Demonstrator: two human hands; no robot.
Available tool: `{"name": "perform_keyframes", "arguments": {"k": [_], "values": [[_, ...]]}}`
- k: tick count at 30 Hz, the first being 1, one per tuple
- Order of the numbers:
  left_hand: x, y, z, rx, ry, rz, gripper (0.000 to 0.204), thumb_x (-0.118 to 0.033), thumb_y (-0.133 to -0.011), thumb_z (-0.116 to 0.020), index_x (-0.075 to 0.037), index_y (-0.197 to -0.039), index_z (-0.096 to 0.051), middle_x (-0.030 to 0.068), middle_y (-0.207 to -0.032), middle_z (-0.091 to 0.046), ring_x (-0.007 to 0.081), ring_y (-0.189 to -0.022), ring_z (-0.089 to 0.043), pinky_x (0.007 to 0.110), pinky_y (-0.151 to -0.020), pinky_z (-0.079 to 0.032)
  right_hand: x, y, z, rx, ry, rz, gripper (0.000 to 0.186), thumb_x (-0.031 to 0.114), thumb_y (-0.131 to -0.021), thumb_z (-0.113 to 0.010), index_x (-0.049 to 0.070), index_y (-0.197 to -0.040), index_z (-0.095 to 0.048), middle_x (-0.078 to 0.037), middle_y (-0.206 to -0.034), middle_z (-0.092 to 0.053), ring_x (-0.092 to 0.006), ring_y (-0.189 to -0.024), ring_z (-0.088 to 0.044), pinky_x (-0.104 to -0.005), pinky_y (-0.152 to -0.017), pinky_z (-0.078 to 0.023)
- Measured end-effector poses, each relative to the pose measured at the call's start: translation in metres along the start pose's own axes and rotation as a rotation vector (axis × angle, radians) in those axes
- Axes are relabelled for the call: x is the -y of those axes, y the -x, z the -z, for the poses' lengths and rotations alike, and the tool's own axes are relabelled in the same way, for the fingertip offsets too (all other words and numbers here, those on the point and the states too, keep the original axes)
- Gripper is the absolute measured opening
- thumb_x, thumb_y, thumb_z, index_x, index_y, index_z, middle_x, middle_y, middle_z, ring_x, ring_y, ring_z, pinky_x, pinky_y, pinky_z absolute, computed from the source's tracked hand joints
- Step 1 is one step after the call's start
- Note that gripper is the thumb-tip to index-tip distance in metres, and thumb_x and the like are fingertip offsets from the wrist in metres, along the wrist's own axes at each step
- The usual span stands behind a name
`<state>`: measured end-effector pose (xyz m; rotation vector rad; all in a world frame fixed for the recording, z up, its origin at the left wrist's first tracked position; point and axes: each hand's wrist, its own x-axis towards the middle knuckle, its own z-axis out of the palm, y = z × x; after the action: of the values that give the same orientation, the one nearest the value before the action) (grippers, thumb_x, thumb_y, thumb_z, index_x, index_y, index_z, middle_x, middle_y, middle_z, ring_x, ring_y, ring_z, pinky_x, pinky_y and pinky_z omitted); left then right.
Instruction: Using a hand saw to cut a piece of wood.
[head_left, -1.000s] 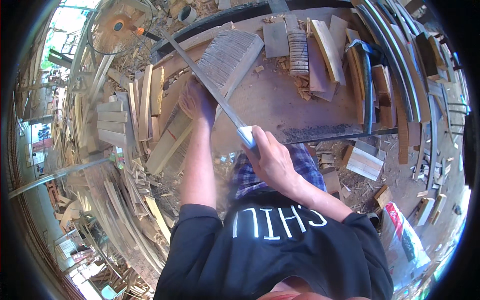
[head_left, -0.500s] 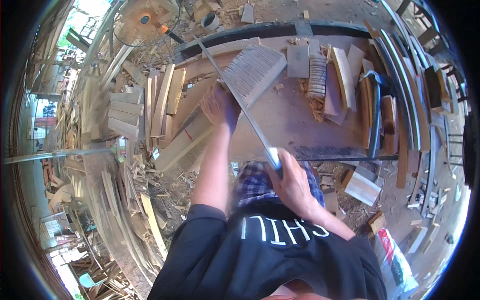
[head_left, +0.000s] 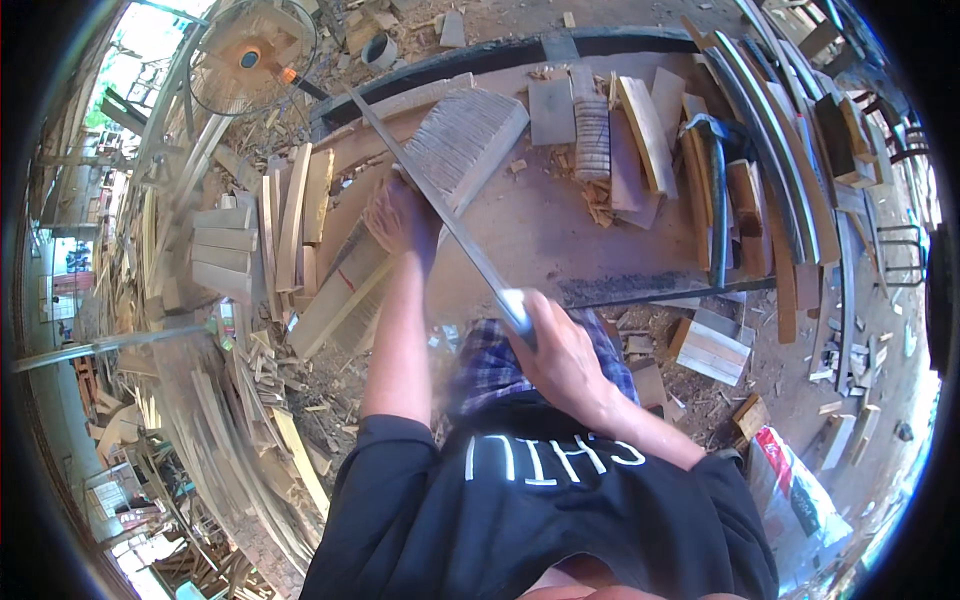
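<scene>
My right hand (head_left: 565,355) is wrapped round the pale handle of a long handsaw (head_left: 430,195), seen almost edge-on. Its narrow blade runs away from me to the far left, across the near left end of a thick wooden block (head_left: 465,140). Close parallel lines score the top of that block. Beside the blade, on its left, my left hand (head_left: 400,215) grips the block's end; shadow and slight blur hide part of its fingers. Under my left forearm a squared beam (head_left: 340,300) lies slanting, with a red mark on its side.
The low workbench (head_left: 520,235) carries a flat wood piece (head_left: 552,112), a ridged stack (head_left: 592,140) and upright boards. A dark hooked bar (head_left: 718,200) leans at the right by long strips. A fan (head_left: 250,60) stands far left. Offcuts and chips litter the ground.
The whole view has shifted, so the bench and its things sit farther left in the picture. Both hands and the saw keep nearly the same places at the block.
</scene>
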<state>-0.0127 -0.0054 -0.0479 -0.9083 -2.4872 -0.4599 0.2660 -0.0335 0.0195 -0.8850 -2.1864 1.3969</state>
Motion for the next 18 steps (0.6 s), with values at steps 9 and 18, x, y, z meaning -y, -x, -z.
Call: {"name": "perform_keyframes", "arguments": {"k": [9,18], "values": [[-0.028,-0.019,0.027,0.210,-0.003,0.130,0.034,-0.029,-0.096,-0.046,-0.003,-0.087,-0.065,0.0170,-0.093,-0.069,0.0367,-0.093,-0.065,0.049,-0.082,-0.048,-0.022,0.006,0.004,-0.073,-0.011,0.070,0.031,0.016,-0.093,-0.067,0.002,-0.112,-0.045,-0.025,-0.091,-0.061,-0.0459,-0.080,-0.063,-0.0518,-0.064,-0.052],[-0.032,-0.020,0.031,0.264,0.020,0.178,0.037,-0.032,-0.098,-0.042,-0.003,-0.092,-0.066,0.0167,-0.100,-0.070,0.0365,-0.099,-0.064,0.051,-0.088,-0.047,-0.035,-0.036,0.003,-0.120,0.013,-0.004,0.025,0.013,-0.090,-0.065,0.002,-0.097,-0.044,-0.025,-0.077,-0.059,-0.0474,-0.070,-0.061,-0.0541,-0.063,-0.047]]}}
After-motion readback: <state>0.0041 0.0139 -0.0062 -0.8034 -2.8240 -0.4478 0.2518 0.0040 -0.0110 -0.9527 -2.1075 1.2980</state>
